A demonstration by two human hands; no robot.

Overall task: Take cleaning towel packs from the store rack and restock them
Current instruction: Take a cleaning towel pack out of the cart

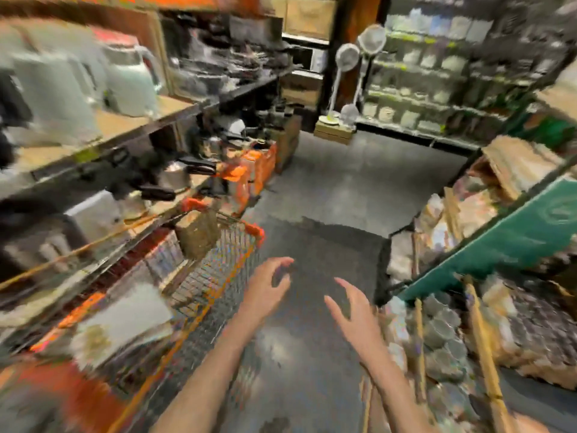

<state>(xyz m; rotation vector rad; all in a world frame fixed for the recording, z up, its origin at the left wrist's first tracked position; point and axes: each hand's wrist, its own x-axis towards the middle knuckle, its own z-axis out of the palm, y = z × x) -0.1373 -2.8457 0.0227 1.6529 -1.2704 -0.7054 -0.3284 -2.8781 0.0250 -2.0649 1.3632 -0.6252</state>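
Observation:
The frame is motion-blurred. My left hand (pixel 268 285) and my right hand (pixel 352 314) are both held out over the grey aisle floor, fingers spread and curled, with nothing in either. Just left of my left hand stands an orange-rimmed wire shopping cart (pixel 224 273) holding a brown box and some flat white packs (pixel 121 326); their labels are too blurred to read. To my right is a low rack (pixel 487 245) stacked with bagged and wrapped goods. I cannot pick out a cleaning towel pack for certain.
A shelving unit on the left carries kettles (pixel 131 85), pans and appliances. Orange boxes (pixel 249 173) sit on the floor beside it. Standing fans (pixel 349 73) and a cardboard box are at the aisle's far end, before a back shelf of packaged goods.

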